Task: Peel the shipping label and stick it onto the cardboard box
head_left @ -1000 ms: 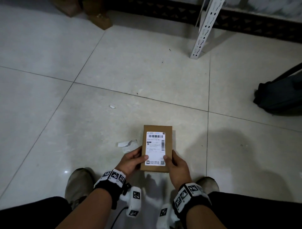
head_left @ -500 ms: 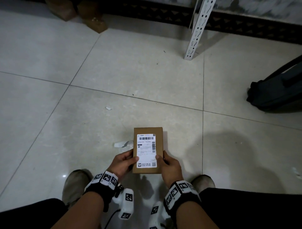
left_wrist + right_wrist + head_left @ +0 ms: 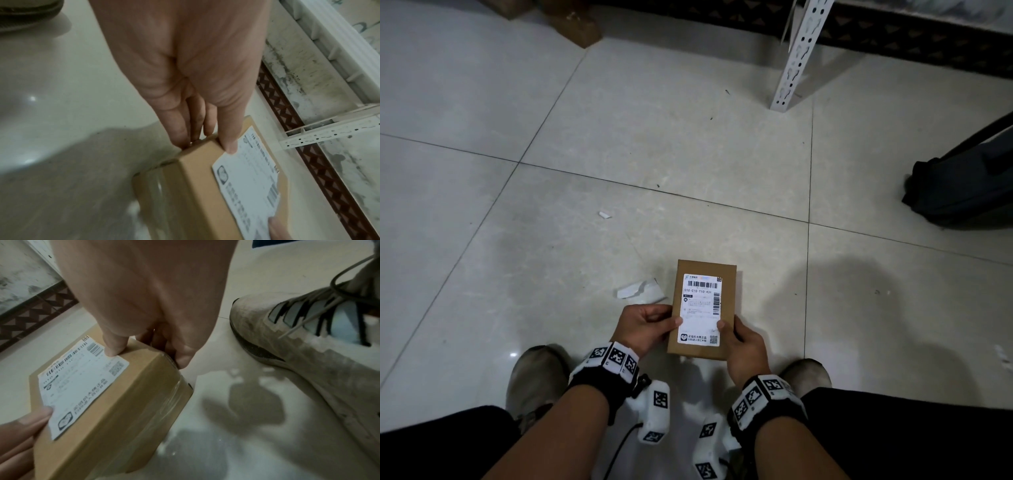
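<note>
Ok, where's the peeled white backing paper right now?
In the head view, the crumpled white backing paper lies on the tiled floor, left of the brown cardboard box, beyond the left hand.

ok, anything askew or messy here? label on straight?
The shipping label lies flat and roughly square on the cardboard box, both thumbs on its edges. Only oddity: crumpled white paper and a smaller scrap lie loose on the floor, left of the box. No damage visible.
</note>
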